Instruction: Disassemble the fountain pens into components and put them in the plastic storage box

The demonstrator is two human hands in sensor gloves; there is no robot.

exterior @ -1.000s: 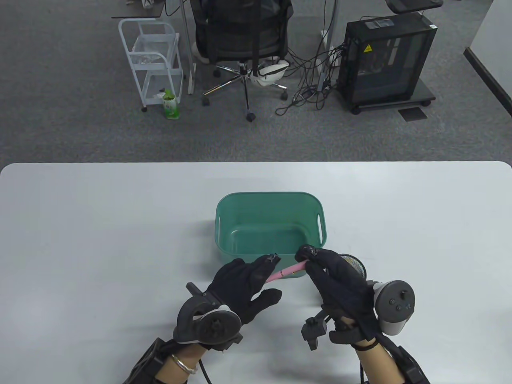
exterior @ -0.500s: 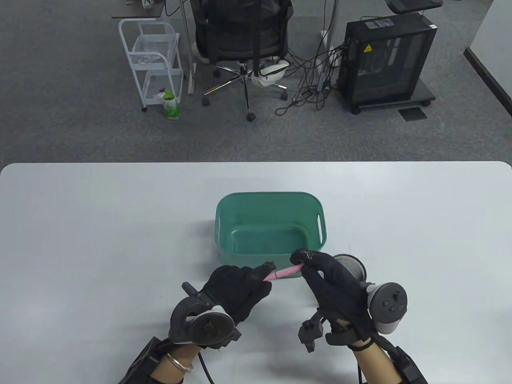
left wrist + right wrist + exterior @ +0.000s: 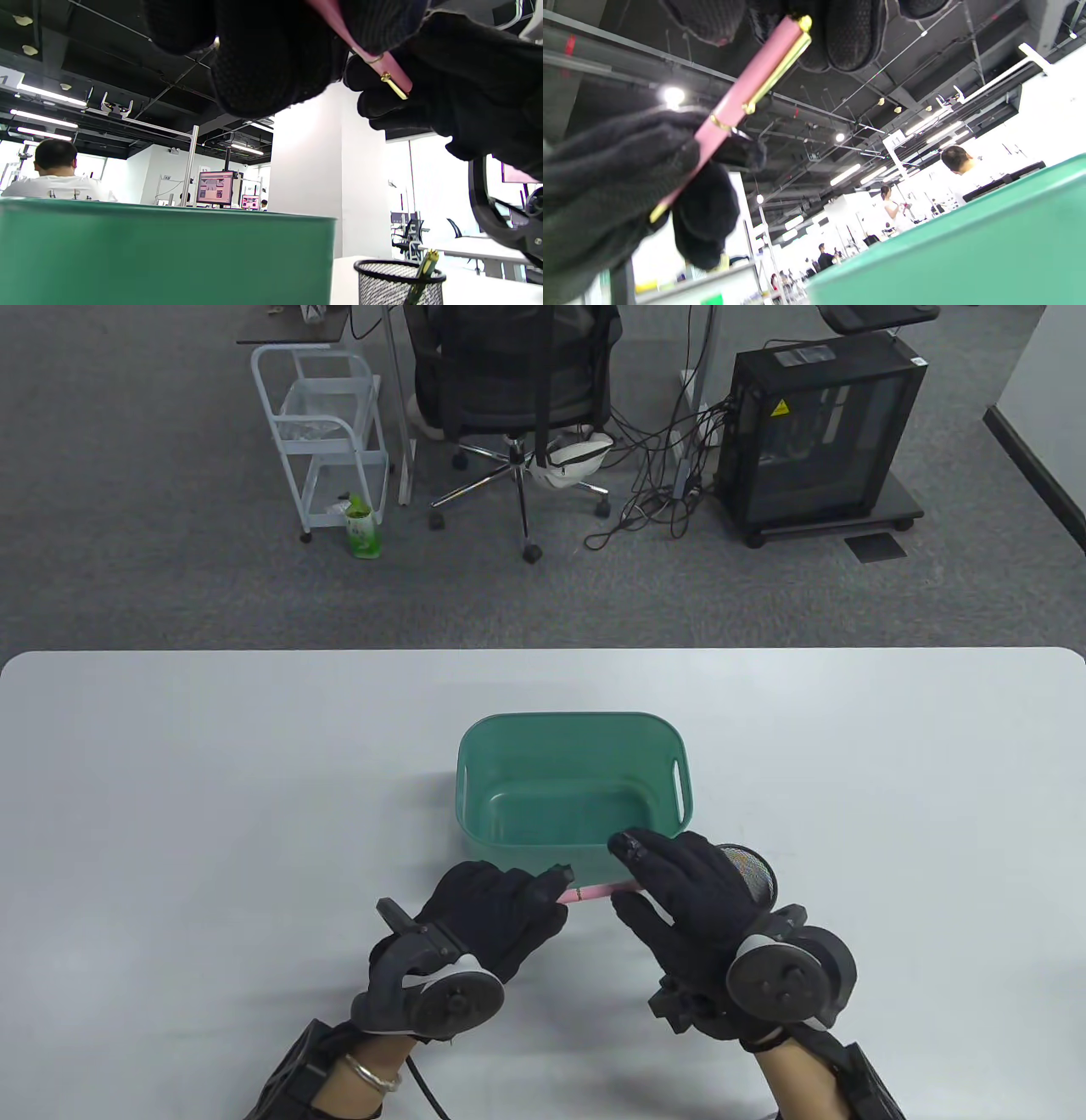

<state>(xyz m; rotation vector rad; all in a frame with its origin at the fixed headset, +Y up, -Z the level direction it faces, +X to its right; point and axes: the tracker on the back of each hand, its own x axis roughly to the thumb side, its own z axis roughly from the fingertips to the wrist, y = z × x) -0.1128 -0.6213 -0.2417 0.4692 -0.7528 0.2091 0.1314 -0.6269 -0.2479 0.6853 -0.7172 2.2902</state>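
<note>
A pink fountain pen [image 3: 599, 890] with gold trim and clip is held level between both hands, just in front of the green plastic storage box [image 3: 676, 746]. My left hand [image 3: 543, 891] grips its barrel end, fingers curled round it. My right hand [image 3: 632, 875] holds the cap end between thumb and fingers. The right wrist view shows the pen [image 3: 745, 97] whole, its cap and gold clip under my fingertips. From the left wrist, the pen [image 3: 373, 59] runs between the two gloves above the box wall [image 3: 161, 254]. The box looks empty.
A black mesh pen cup [image 3: 751, 872] holding more pens stands right of the box, partly behind my right hand; the left wrist camera shows the cup [image 3: 398, 281] too. Beyond the table's far edge are an office chair [image 3: 517, 398], a white cart [image 3: 327, 432] and a computer case [image 3: 819, 432].
Both hands drew nearer the table's front edge and the pen went from slanted to level. My right hand rolled palm-down, so its tracker now faces up. My left fingers closed tighter on the barrel.
</note>
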